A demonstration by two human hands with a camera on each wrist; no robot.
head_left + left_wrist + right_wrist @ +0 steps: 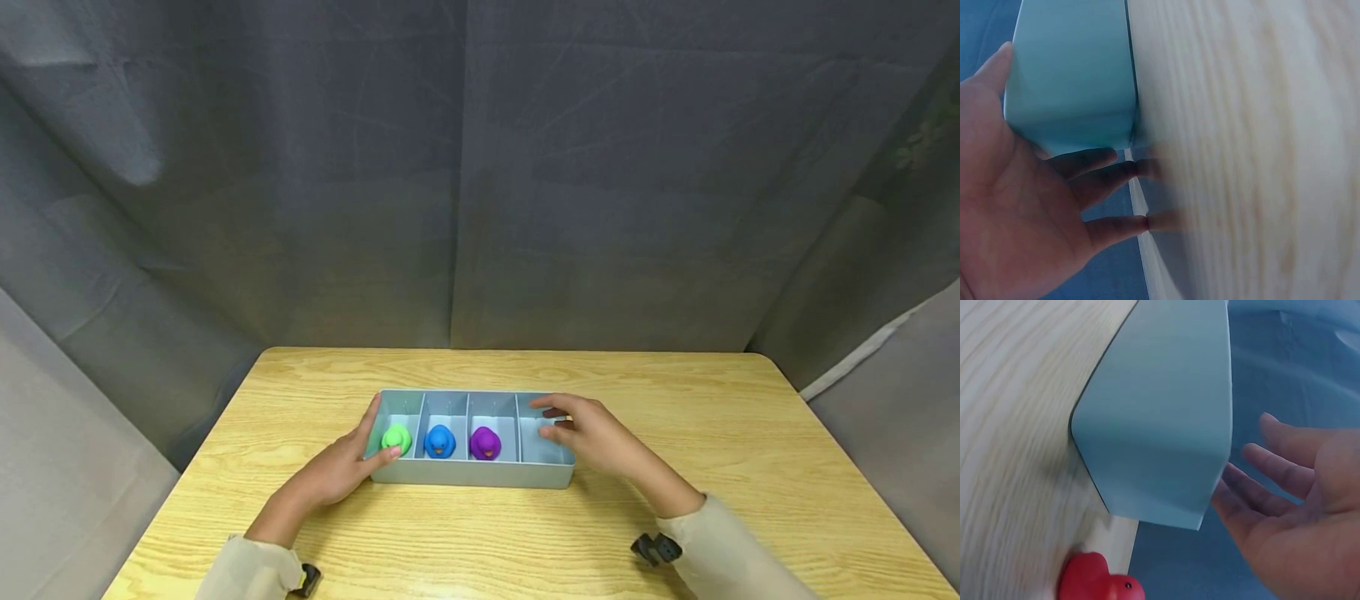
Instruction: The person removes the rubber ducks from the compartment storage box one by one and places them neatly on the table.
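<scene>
A long pale blue-grey divided box [472, 474] stands on the table, with a row of compartments. From the left, they hold a green rubber duck [395, 437], a blue rubber duck [439, 442] and a purple rubber duck [485, 443]; the right-end compartment is bare. My left hand [337, 467] rests on the box's left end, thumb on the front rim, fingers extended along the end wall. Above the right-end compartment, my right hand [592, 433] has its fingers loosely bent and apart, holding nothing. The right wrist view has a red rubber duck [1094, 580] beside the box, hidden in the head view.
The light wooden table [720, 433] extends around the box on all sides. Grey curtains [600, 208] hang behind its far edge and at both sides.
</scene>
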